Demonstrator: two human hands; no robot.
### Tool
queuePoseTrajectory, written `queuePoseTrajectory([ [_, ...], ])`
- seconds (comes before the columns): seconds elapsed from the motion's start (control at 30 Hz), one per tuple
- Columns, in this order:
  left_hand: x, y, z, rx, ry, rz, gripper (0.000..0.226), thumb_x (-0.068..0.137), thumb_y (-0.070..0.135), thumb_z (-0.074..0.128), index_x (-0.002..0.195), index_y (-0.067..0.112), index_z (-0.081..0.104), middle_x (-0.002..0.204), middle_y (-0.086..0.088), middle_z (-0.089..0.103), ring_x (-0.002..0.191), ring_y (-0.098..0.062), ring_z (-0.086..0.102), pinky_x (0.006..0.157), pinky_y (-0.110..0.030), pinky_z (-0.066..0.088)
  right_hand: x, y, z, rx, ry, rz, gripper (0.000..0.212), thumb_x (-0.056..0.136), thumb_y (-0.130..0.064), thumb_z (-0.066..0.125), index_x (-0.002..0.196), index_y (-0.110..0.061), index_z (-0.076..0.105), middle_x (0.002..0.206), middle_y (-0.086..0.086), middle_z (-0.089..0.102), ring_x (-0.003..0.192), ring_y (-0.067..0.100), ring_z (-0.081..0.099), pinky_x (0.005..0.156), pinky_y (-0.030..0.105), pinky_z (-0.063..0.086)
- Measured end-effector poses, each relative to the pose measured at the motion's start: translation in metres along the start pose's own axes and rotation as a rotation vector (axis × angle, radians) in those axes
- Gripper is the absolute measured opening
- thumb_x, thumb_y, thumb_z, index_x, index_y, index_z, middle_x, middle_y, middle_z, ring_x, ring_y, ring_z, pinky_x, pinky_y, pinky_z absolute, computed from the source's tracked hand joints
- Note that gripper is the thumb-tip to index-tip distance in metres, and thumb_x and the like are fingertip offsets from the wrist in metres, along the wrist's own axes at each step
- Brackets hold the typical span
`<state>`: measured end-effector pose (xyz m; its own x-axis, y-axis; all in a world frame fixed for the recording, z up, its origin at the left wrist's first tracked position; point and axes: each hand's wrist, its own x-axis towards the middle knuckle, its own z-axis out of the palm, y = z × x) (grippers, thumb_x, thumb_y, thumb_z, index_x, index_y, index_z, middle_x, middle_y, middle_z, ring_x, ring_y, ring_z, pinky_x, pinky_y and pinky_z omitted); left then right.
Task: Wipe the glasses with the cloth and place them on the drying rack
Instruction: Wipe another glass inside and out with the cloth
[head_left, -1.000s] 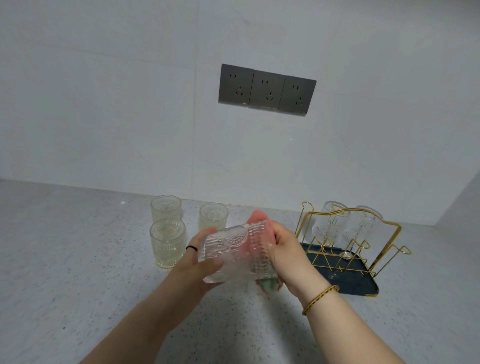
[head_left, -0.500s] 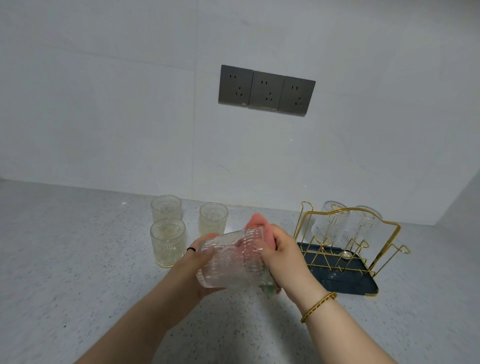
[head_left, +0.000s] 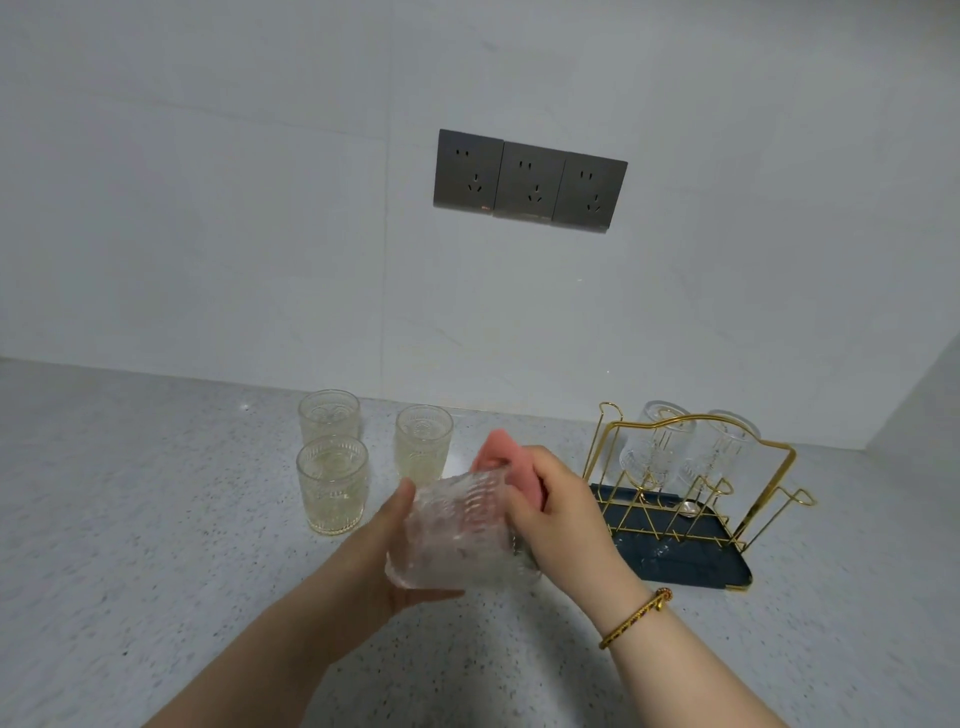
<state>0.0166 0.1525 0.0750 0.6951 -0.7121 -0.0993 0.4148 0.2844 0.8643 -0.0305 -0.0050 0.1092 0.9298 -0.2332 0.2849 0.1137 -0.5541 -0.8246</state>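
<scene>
A clear embossed glass (head_left: 457, 530) lies on its side above the counter, blurred by motion. My left hand (head_left: 387, 556) grips it around its base end. My right hand (head_left: 558, 512) holds a pink cloth (head_left: 511, 462) pressed against the glass's mouth end. Three more embossed glasses stand upright on the counter behind: one at the front left (head_left: 332, 486), one at the back left (head_left: 329, 415) and one to the right of them (head_left: 423, 441). Two clear glasses (head_left: 657, 441) (head_left: 722, 449) hang upside down on the gold wire drying rack (head_left: 769, 452).
The rack stands on a dark blue tray (head_left: 675, 569) at the right of the speckled grey counter (head_left: 130, 519). A grey triple socket (head_left: 530, 179) is set in the white wall. The wall turns a corner at the far right.
The glass has turned and tilted in my hands, its base end dropping lower. My right hand with the cloth has shifted over the mouth end. The other glasses and rack have not moved.
</scene>
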Motion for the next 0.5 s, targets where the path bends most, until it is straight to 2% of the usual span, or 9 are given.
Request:
queuePoseTrajectory([
  [0.03, 0.001, -0.003, -0.001, 0.011, 0.006, -0.076, 0.057, 0.068, 0.058, 0.046, 0.100, 0.016, 0.066, 0.093, -0.007, 0.075, 0.080, -0.021, 0.072, 0.061, -0.032, 0.059, -0.001, -0.005, -0.001, -0.023, -0.029, -0.053, 0.024, 0.085, -0.010, 0.056, 0.082, -0.034, 0.055, 0.077, -0.014, 0.059, 0.070, -0.004, 0.056, 0.068, 0.020, 0.049],
  [0.07, 0.000, -0.005, -0.002, 0.029, 0.014, -0.145, 0.059, 0.068, 0.056, 0.041, 0.100, 0.014, 0.066, 0.090, -0.009, 0.075, 0.075, -0.023, 0.072, 0.057, -0.031, 0.058, -0.002, -0.007, -0.002, -0.038, -0.043, -0.095, 0.024, 0.084, -0.008, 0.057, 0.084, -0.032, 0.057, 0.076, -0.017, 0.057, 0.068, -0.007, 0.055, 0.065, 0.017, 0.047],
  [0.13, -0.002, -0.010, 0.002, 0.045, 0.050, -0.193, 0.059, 0.067, 0.054, 0.042, 0.099, 0.011, 0.066, 0.086, -0.012, 0.074, 0.068, -0.025, 0.071, 0.053, -0.030, 0.057, -0.002, -0.007, -0.002, -0.047, -0.035, -0.115, 0.022, 0.083, -0.006, 0.058, 0.087, -0.027, 0.060, 0.076, -0.017, 0.057, 0.067, -0.007, 0.054, 0.062, 0.016, 0.046],
  [0.2, -0.003, -0.010, 0.006, 0.043, 0.109, -0.124, 0.049, 0.071, 0.048, 0.045, 0.097, 0.011, 0.066, 0.084, -0.009, 0.075, 0.069, -0.021, 0.072, 0.053, -0.030, 0.058, -0.004, -0.002, -0.001, -0.022, -0.013, -0.058, 0.024, 0.083, -0.009, 0.058, 0.081, -0.033, 0.055, 0.075, -0.014, 0.058, 0.065, -0.002, 0.053, 0.062, 0.021, 0.046],
  [0.27, -0.002, -0.008, 0.007, 0.086, 0.169, 0.004, 0.040, 0.076, 0.043, 0.061, 0.101, 0.013, 0.063, 0.090, -0.008, 0.075, 0.073, -0.018, 0.072, 0.055, -0.031, 0.058, -0.006, 0.004, 0.002, 0.024, 0.023, 0.051, 0.013, 0.085, -0.014, 0.058, 0.083, -0.028, 0.057, 0.078, -0.009, 0.060, 0.069, 0.003, 0.055, 0.068, 0.026, 0.049],
  [0.3, -0.002, -0.005, 0.007, 0.115, 0.178, 0.061, 0.046, 0.070, 0.043, 0.070, 0.105, 0.016, 0.061, 0.096, -0.009, 0.073, 0.076, -0.018, 0.072, 0.057, -0.032, 0.058, -0.008, 0.006, 0.003, 0.070, 0.038, 0.124, 0.005, 0.085, -0.016, 0.059, 0.087, -0.020, 0.060, 0.081, -0.005, 0.062, 0.078, 0.010, 0.059, 0.074, 0.029, 0.050],
  [0.4, -0.003, 0.004, 0.006, 0.319, 0.225, 0.156, 0.078, 0.029, 0.056, 0.082, 0.100, 0.036, 0.059, 0.107, 0.003, 0.065, 0.084, -0.015, 0.068, 0.065, -0.031, 0.055, -0.008, 0.012, 0.003, 0.125, 0.026, 0.238, 0.019, 0.086, -0.015, 0.058, 0.099, -0.002, 0.061, 0.093, 0.009, 0.065, 0.092, 0.025, 0.061, 0.085, 0.039, 0.050],
  [0.47, -0.003, 0.008, 0.009, 0.369, 0.251, 0.179, 0.079, 0.024, 0.058, 0.080, 0.098, 0.042, 0.056, 0.117, 0.003, 0.057, 0.095, -0.019, 0.062, 0.075, -0.036, 0.052, -0.009, 0.015, 0.000, 0.153, 0.019, 0.253, 0.019, 0.087, -0.016, 0.057, 0.097, -0.001, 0.061, 0.097, 0.017, 0.065, 0.091, 0.031, 0.061, 0.085, 0.042, 0.051],
  [0.5, -0.002, 0.010, 0.007, 0.353, 0.268, 0.191, 0.081, 0.022, 0.059, 0.080, 0.098, 0.043, 0.056, 0.122, -0.001, 0.055, 0.101, -0.023, 0.061, 0.080, -0.040, 0.052, -0.010, 0.017, -0.002, 0.194, 0.026, 0.264, 0.015, 0.087, -0.015, 0.056, 0.094, -0.004, 0.062, 0.095, 0.017, 0.065, 0.087, 0.029, 0.062, 0.081, 0.040, 0.052],
])
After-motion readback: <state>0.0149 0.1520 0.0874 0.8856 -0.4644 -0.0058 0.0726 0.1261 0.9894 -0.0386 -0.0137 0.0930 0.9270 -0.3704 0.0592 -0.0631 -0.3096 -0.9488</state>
